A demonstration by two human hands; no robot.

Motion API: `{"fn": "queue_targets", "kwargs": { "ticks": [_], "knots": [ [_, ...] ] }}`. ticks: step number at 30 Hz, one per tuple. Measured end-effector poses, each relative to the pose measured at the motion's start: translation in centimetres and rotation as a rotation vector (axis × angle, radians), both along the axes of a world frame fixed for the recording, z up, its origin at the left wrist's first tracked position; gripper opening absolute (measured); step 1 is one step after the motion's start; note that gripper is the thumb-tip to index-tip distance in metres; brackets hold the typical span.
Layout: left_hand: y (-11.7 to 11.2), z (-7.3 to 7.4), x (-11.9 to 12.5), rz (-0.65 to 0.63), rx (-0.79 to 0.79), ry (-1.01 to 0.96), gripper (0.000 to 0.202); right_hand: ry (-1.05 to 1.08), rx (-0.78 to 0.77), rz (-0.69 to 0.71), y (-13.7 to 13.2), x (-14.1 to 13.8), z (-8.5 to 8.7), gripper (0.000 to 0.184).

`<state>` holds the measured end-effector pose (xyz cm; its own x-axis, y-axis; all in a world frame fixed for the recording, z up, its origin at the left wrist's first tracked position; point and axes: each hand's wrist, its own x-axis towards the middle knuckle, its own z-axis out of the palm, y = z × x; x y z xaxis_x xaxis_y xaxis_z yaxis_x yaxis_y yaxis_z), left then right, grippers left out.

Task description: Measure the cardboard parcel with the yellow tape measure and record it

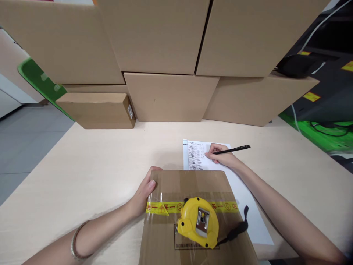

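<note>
My left hand [146, 189] grips the left edge of a brown cardboard box [162, 250], its thumb on the top face and its fingers hidden behind the side. Yellow printed tape runs across that box. On top of it lies a yellow tape measure [199, 222] with a metal belt clip and a black wrist strap. My right hand [220, 154] is closed round a black pen [237, 148], its tip down at a white sheet of paper [256, 221]. Dense handwritten lines cover the sheet's upper left part. The box hides part of the paper.
Large cardboard boxes [171, 97] are stacked along the back of the pale table [91, 169]. A smaller flat box [102, 110] stands at the back left. Beyond the right edge are dark equipment [331, 84] and cables. Grey floor tiles [35, 136] show at left.
</note>
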<state>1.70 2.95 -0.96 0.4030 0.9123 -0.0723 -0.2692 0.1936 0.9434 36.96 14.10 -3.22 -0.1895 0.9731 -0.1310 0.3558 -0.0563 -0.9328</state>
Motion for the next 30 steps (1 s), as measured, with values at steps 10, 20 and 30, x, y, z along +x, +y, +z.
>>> {"fn": "queue_targets", "kwargs": {
  "ticks": [10, 20, 30],
  "knots": [
    [-0.03, 0.04, -0.06, 0.006, 0.036, -0.01, 0.044, -0.012, 0.012, -0.007, 0.25, 0.08, -0.47, 0.033],
    [-0.05, 0.34, 0.03, 0.023, 0.018, -0.006, 0.043, -0.036, 0.022, 0.011, 0.11, -0.05, 0.04, 0.03],
    [-0.3, 0.74, 0.32, 0.027, -0.047, 0.006, 0.048, -0.04, 0.032, -0.012, 0.08, -0.05, -0.08, 0.027]
  ]
}}
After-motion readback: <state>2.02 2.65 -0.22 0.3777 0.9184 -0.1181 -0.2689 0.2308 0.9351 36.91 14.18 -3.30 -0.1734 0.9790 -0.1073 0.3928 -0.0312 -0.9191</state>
